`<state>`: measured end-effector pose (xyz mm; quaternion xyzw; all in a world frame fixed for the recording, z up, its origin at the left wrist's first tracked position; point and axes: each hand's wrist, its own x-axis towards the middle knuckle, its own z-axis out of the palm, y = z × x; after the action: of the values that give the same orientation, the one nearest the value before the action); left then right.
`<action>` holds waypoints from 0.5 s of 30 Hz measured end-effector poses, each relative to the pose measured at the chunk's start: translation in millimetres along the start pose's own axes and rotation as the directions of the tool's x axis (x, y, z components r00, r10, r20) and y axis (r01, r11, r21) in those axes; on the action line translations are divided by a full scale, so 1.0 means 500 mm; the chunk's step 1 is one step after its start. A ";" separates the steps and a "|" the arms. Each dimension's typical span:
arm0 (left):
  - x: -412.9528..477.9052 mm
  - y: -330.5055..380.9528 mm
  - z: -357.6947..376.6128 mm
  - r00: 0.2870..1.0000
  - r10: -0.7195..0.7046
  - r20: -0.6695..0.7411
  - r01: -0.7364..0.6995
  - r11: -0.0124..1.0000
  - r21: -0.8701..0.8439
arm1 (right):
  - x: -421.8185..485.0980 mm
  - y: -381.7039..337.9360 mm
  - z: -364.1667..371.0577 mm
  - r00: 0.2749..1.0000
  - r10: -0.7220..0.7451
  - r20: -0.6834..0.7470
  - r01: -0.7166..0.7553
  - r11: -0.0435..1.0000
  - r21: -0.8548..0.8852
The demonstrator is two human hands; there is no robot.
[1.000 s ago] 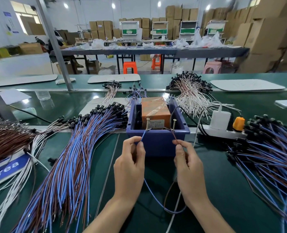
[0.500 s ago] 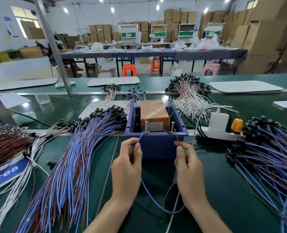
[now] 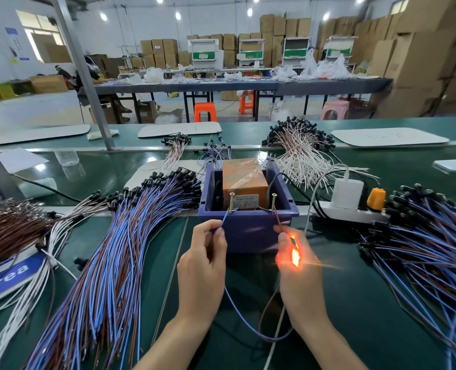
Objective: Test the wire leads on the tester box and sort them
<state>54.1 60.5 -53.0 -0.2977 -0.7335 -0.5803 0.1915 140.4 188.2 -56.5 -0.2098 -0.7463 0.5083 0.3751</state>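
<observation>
The left hand [image 3: 202, 268] is closed in a pinch on a blue lead [image 3: 224, 219], held to the left screw [image 3: 231, 201] of the tester box [image 3: 248, 233]. A brown lead [image 3: 278, 221] is pinched by the right hand [image 3: 299, 276] at the right screw [image 3: 274, 201], and an orange glow [image 3: 295, 256] is seen at that hand's fingers. Left of the box, "Area" is read on a blue sign [image 3: 7, 276].

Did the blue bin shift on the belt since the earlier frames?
No. The blue bin keeps the same gap to the white power strip on its right, and the tester box remains inside it.
</observation>
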 end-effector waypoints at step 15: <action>0.000 -0.003 0.002 1.000 -0.014 -0.007 0.014 1.000 -0.003 | 0.002 -0.002 -0.002 1.000 -0.006 0.004 0.005 0.999 0.045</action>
<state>53.2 61.2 -54.2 -0.2907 -0.7341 -0.5838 0.1893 140.6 189.3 -55.2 -0.1982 -0.7360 0.5244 0.3795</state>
